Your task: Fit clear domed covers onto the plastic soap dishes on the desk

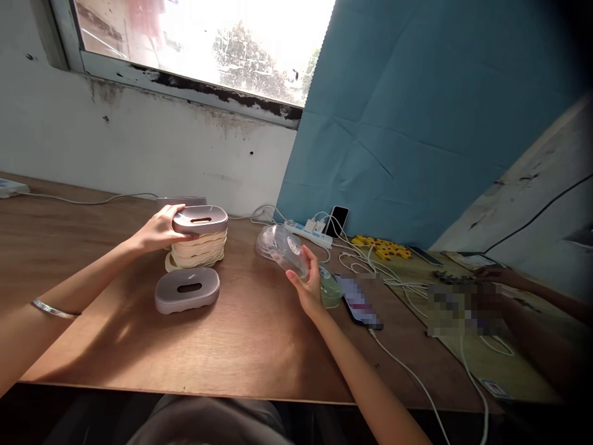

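My left hand is closed round the end of a grey oval plastic piece with a slot. That piece sits on top of a stack of cream wavy-edged pieces. In front of the stack, a second grey slotted oval piece lies on the wooden table. My right hand grips a clear plastic oval shell with a round pale label, thumb nearest me. Another clear shell seems to overlap its far left side; I cannot tell whether it is separate. A greenish clear container stands just behind my right wrist.
A grey box edge shows behind the stack. White power strip, tangled cables, upright phone, lit phone and yellow black-spotted item lie rightward. Another person's hand is at far right.
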Demonstrator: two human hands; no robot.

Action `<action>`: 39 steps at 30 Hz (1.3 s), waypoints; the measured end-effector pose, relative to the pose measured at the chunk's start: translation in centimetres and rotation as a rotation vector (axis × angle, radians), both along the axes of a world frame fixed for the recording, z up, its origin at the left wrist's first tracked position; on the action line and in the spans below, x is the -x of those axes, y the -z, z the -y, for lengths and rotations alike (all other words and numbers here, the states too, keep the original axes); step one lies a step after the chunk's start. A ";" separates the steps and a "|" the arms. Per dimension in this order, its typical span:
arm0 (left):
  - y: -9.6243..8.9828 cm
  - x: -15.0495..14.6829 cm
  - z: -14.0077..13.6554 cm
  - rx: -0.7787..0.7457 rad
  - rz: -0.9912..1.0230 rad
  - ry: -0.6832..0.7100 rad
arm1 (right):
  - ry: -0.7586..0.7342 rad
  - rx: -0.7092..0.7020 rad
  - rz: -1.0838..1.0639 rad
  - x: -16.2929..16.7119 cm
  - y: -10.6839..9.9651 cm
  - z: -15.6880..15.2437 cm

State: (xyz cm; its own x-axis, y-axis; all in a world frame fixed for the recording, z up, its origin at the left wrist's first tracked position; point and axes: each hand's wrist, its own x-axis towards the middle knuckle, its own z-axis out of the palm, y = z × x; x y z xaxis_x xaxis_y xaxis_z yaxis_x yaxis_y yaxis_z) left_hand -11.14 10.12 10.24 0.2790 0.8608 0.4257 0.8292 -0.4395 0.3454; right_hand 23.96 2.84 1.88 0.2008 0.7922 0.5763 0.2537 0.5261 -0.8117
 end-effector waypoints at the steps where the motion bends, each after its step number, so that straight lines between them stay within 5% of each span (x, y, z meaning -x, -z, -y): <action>1: 0.2 0.0 0.0 -0.016 0.010 -0.001 | 0.003 0.001 0.000 0.0 0.0 0.0; 7: 0.7 -0.2 0.0 -0.128 0.102 -0.040 | 0.028 -0.004 -0.009 -0.1 -0.2 0.3; 15: -1.5 -1.6 3.2 -0.289 0.221 0.025 | 0.103 -0.073 -0.116 -0.9 -1.1 0.2; 20: 2.8 -5.9 8.5 -0.177 0.180 0.387 | -0.007 -0.058 -0.252 1.4 -1.0 3.7; 24: 7.3 -8.7 11.3 0.007 0.168 0.550 | -0.102 0.109 -0.312 4.3 0.6 7.0; 30: 10.1 -9.4 11.4 0.165 0.111 0.552 | -0.114 0.312 -0.243 5.6 1.5 7.9; 39: 11.9 -8.5 10.8 0.150 0.026 0.579 | -0.056 0.352 0.089 5.7 2.6 7.4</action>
